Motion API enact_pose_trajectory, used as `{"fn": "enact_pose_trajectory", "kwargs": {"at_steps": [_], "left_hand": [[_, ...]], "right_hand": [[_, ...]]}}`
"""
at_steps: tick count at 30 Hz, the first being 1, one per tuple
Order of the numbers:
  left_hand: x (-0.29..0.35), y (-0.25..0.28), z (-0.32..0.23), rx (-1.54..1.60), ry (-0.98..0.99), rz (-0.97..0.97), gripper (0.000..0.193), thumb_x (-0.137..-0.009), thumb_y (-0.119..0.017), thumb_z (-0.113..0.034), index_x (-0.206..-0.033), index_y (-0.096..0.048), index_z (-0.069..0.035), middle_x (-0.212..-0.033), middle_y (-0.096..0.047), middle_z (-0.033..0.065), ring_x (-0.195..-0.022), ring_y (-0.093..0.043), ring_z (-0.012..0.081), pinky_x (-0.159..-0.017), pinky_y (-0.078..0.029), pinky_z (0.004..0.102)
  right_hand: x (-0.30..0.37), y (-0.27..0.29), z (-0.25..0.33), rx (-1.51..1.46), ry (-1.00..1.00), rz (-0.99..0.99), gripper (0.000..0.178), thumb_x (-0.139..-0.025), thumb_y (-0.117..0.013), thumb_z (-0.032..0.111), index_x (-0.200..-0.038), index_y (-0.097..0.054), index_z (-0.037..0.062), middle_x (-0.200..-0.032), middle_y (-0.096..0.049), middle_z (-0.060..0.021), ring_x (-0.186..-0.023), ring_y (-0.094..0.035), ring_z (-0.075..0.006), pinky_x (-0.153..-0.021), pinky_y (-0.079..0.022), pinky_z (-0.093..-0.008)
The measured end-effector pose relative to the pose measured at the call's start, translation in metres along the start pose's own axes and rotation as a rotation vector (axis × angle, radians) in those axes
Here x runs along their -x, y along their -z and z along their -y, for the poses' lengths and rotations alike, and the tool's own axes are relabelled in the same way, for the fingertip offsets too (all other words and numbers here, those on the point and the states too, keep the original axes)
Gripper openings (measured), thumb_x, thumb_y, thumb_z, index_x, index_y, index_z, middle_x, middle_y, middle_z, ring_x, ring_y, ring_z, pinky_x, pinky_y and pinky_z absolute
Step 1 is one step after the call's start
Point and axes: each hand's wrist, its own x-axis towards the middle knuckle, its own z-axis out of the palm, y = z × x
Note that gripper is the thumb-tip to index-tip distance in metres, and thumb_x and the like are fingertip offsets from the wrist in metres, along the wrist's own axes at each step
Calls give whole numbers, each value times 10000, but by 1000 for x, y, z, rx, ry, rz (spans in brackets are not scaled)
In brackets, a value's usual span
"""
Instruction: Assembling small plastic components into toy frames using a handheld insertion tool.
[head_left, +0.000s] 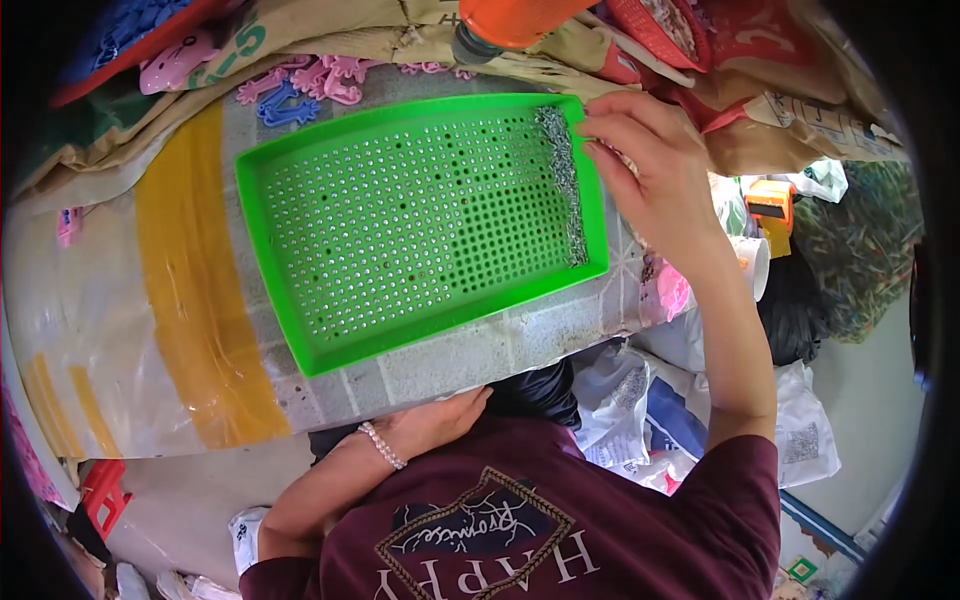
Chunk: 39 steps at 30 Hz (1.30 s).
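A shallow green tray (pixel 350 335) with a floor full of small holes lies slightly tilted on the table. Many holes on its left and upper part hold tiny shiny metal pieces; those at the lower right look dark. Loose metal pieces (pixel 567 185) are heaped in a strip along the tray's right wall. My right hand (pixel 645 160) pinches the rim at the tray's far right corner, thumb and fingers closed on it. Below the table's near edge, my left hand (pixel 440 420) rests against my body with its fingers stretched out, holding nothing; the fingertips are partly hidden.
Pink plastic pieces (pixel 335 80) and a blue one (pixel 287 105) lie behind the tray. An orange object (pixel 520 20) and a red basket (pixel 665 35) stand at the back. Yellow tape (pixel 195 270) crosses the table cover. White bags (pixel 620 400) lie to the right below.
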Motion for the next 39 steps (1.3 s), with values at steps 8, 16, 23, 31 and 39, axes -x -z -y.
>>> {"fn": "enact_pose_trajectory", "kwargs": {"at_steps": [8,16,23,31,39], "left_hand": [[-3,12,0,-418,-167,90,343,-866,-576,-265,-1161,-582,-91,-1155,-593,120,-1050,-587,288,-904,-474,368],[-7,20,-5,-233,-44,78,394,-877,-563,-292,-1217,-543,-93,-1222,-553,126,-1123,-547,283,-953,-443,369],[-7,22,-2,-583,-217,126,429,-890,-546,-295,-1267,-500,-96,-1263,-522,123,-1159,-521,282,-987,-416,370],[-8,20,-1,-550,-258,87,377,-850,-604,-259,-1196,-576,-113,-1171,-582,125,-1061,-580,293,-910,-467,387],[-15,28,-5,-295,-110,50,345,-845,-607,-246,-1166,-601,-117,-1136,-600,114,-1028,-596,285,-882,-481,380]], "right_hand": [[-8,-16,1,114,41,101,188,-718,-637,40,-895,-647,101,-819,-547,-84,-811,-550,-292,-703,-476,-382],[-8,-17,3,267,85,189,384,-657,-585,5,-990,-684,167,-909,-550,-81,-939,-525,-279,-777,-463,-387],[-11,-5,2,431,81,303,373,-721,-554,-17,-1059,-640,116,-943,-608,-131,-894,-566,-355,-770,-450,-449],[-8,-5,4,346,101,211,387,-678,-574,-3,-1017,-672,155,-969,-582,-111,-939,-541,-316,-795,-453,-409],[1,3,3,160,60,192,321,-620,-599,-26,-887,-696,123,-1002,-566,-105,-976,-505,-307,-795,-459,-369]]}}
